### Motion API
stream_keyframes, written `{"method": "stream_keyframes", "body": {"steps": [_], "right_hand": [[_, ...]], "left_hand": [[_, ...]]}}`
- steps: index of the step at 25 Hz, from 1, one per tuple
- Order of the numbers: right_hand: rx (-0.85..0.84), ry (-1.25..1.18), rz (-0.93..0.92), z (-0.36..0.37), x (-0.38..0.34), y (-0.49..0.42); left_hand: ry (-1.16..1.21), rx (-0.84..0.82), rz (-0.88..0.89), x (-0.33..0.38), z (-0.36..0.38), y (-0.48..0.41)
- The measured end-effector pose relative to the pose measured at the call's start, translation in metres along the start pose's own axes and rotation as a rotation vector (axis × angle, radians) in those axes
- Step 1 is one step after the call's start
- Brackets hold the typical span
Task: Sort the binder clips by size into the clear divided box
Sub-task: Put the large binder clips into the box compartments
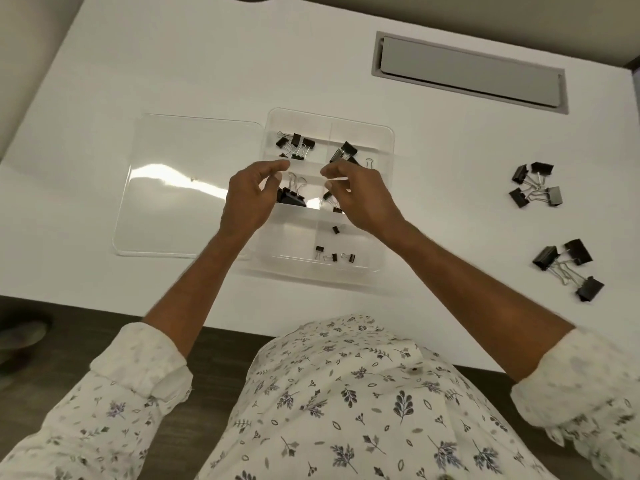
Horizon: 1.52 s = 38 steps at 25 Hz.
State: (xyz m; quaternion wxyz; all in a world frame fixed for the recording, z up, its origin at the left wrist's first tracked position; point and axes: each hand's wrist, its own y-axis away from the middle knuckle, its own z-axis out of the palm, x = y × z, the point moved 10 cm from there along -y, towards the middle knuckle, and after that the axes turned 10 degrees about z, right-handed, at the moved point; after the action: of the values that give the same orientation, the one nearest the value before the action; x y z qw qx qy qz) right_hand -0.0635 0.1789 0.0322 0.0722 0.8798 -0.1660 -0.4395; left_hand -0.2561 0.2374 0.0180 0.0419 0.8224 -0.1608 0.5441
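The clear divided box (388,140) lies open on the white table, with its flat lid (180,188) on the left. Black binder clips fill its compartments: medium ones (296,143) at the far left, larger ones (346,150) at the far right, big ones (291,199) in the middle left, and small ones (334,256) at the near right. Both hands hover over the box's middle. My right hand (360,199) pinches a thin clear strip (337,180). My left hand (249,195) is curled, thumb and forefinger close together; nothing shows clearly between them.
Two loose heaps of large black clips lie on the table to the right, one farther (535,185) and one nearer (568,268). A grey cable flap (467,71) is set into the table at the back right. The table's near edge (104,306) runs just in front of my body.
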Motion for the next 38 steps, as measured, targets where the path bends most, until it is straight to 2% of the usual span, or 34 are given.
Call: {"method": "stream_keyframes", "body": {"steps": [7,14,19,25,27,33,38], "right_hand": [[0.12,-0.063,0.07,-0.038,0.051,0.045],[0.328,-0.155,0.122,-0.104,0.122,0.11],[0.476,-0.122,0.188,-0.185,0.204,0.165],[0.644,0.064,0.276,-0.275,0.324,0.219],[0.639,0.165,0.296,-0.294,0.36,0.229],[0.413,0.294,0.345,-0.3,0.425,0.227],[0.444,0.221,0.257,-0.295,0.429,0.237]], "left_hand": [[-0.025,-0.103,0.111,0.022,0.056,0.018],[-0.012,-0.319,0.245,0.08,0.16,0.042],[-0.025,-0.421,0.331,0.125,0.239,0.066],[-0.08,-0.577,0.402,0.167,0.35,0.1],[-0.098,-0.617,0.414,0.179,0.386,0.108],[-0.28,-0.79,0.44,0.192,0.485,0.121],[-0.524,-0.938,0.5,0.183,0.533,0.12]]}}
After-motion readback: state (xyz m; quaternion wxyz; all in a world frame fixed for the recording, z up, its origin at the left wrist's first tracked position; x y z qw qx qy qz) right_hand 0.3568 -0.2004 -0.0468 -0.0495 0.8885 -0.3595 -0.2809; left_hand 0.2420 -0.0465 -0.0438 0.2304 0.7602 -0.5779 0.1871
